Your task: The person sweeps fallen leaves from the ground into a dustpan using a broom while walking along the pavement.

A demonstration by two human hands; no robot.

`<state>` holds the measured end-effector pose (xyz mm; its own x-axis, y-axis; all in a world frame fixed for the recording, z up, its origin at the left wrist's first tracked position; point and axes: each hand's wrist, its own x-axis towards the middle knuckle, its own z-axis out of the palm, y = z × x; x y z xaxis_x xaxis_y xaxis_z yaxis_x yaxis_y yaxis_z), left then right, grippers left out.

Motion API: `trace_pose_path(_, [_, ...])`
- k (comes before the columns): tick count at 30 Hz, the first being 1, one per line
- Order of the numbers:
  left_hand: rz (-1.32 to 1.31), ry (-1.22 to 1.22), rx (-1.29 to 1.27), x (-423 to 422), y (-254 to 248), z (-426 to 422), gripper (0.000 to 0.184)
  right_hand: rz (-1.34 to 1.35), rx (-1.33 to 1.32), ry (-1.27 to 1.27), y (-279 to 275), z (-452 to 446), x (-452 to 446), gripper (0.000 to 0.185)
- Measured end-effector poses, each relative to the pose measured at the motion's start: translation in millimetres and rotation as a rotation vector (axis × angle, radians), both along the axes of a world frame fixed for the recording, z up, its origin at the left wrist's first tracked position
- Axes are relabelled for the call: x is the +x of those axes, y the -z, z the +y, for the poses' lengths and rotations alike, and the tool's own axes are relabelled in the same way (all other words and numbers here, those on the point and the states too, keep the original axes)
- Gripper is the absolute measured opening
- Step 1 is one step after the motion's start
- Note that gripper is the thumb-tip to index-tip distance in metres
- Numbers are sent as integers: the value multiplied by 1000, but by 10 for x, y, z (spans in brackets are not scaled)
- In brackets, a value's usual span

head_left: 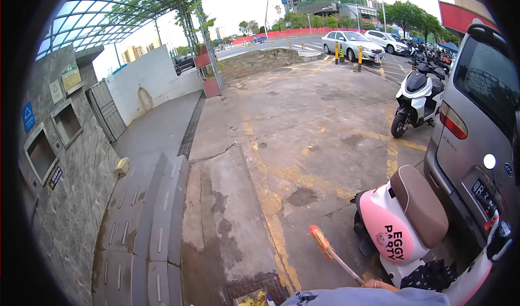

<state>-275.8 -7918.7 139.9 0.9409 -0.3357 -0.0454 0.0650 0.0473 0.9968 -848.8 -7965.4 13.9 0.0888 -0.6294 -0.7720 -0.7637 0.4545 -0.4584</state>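
Observation:
Low at the right, my right hand (378, 285) is closed around the handle of a broom (348, 268). Orange-red bristles (321, 240) at the broom's far end point up and to the left, over the pavement. Light blue cloth (368, 297) covers the bottom edge of the view. Left of that cloth, a container holding yellow leaves or scraps (253, 299) is partly cut off, above a dark drain grate (257, 288). My left hand does not show.
A pink scooter (379, 219) stands close on the right, beside a grey van (476, 127). Farther off are a white scooter (420, 95) and yellow-black bollards (359, 59). On the left, grey steps (157, 225) run along a stone wall (76, 187) with two openings.

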Motion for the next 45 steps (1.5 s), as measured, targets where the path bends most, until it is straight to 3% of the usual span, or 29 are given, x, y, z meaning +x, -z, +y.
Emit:
trace_pose_path(7, [37,41,0,368,-14,-1618,26,255,296,410,-61,-1462,312,21])
trace_pose_path(9, [-7,-31,85,452,42,-2030,26,283,277,358,-52,-2051,401,21])
trace_pose_path(13, [-22,-66,17,550,105,-2813,21,339,185,192,-110,-3344,605,20])
trace_pose_path(18, [-5,-189,-65,855,212,-3885,17,392,61,-15,-656,-4833,1216,19])
trace_pose_path(19, [-13,-199,-70,808,176,-4079,17,342,64,21,-670,-5091,1246,19])
trace_pose_path(21, [-28,-218,-84,906,167,-4475,17,-3,172,416,45,-5715,1199,12])
trace_pose_path(22, [-23,-221,-86,966,242,-4664,17,1,168,413,89,-5995,1278,12])
trace_pose_path(24, [-50,-193,-163,1139,436,-5090,18,-255,261,371,36,-6567,1522,9])
trace_pose_path(25, [-51,-212,-77,1197,477,-5315,20,-261,257,369,-56,-6790,1633,9])
trace_pose_path(27, [-5,-37,-174,1454,934,-5677,6,-424,400,451,-188,-6933,1824,7])
trace_pose_path(28, [-55,-147,-187,1407,926,-6001,24,-428,406,452,-205,-6910,1950,7])
trace_pose_path(31, [98,-163,-126,1453,1326,-6647,22,-575,465,551,-235,-7102,2196,6])
trace_pose_path(32, [107,21,-45,1606,1734,-6732,20,-570,462,552,-362,-7182,2369,6])
trace_pose_path(35, [193,36,-55,1507,1957,-7174,19,-573,382,481,-993,-7392,3112,8])
trace_pose_path(38, [73,36,83,1519,2273,-7453,19,-677,292,533,-1429,-7679,3593,16])
trace_pose_path(40, [145,76,109,1532,2502,-7587,21,-809,304,422,-1590,-7855,3772,33])
trace_pose_path(44, [227,54,194,1436,2989,-7711,21,-739,378,266,-1701,-8208,3951,34])
trace_pose_path(45, [263,68,320,1399,3017,-7714,25,-695,374,229,-1727,-8256,3976,33])
